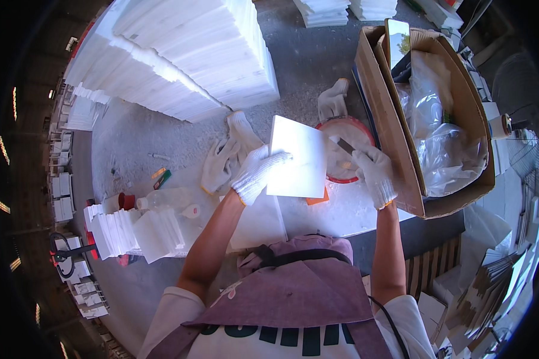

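Observation:
My left hand (pixel 257 173), in a white knit glove, grips the left edge of a white rectangular tile (pixel 299 161) held tilted above the table. My right hand (pixel 375 176), gloved too, is closed round a small dark flat-bladed tool (pixel 345 145), just right of the tile; its exact kind I cannot make out. Below and behind that tool lies a round red-rimmed dish (pixel 368 127) with whitish contents. An orange piece (pixel 319 198) shows partly under the tile's lower edge. Spare white gloves (pixel 217 166) lie beside my left hand, and another glove (pixel 334 99) rests beyond the dish.
Tall stacks of white tiles (pixel 192 54) stand at the far left. Smaller tile stacks (pixel 156 233), a plastic bottle (pixel 162 200) and a green cutter (pixel 162 179) are at the near left. A cardboard box (pixel 395 143) with clear plastic bags (pixel 440 137) borders the right.

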Available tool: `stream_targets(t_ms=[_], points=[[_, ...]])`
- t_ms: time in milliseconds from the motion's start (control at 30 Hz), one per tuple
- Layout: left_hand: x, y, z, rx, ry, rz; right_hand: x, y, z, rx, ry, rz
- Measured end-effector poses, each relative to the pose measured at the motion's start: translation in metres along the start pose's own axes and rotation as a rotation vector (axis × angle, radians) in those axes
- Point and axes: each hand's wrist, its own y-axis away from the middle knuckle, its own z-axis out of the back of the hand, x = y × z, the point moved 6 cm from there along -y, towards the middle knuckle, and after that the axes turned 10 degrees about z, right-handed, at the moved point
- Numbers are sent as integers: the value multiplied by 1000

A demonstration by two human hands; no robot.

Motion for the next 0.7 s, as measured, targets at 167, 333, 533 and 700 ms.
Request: stream_targets(t_ms=[167,333,533,700], points=[[-4,-7,-14,24,5,-6,21,2,-25,-21,40,229],[-12,-2,-17,6,-2,-79,34,15,-14,-116,295,443],[-37,7,-26,-191,-574,-360,0,31,9,-271,339,427],[-61,53,-61,-441,-1036,-783,8,58,13,-313,364,374]])
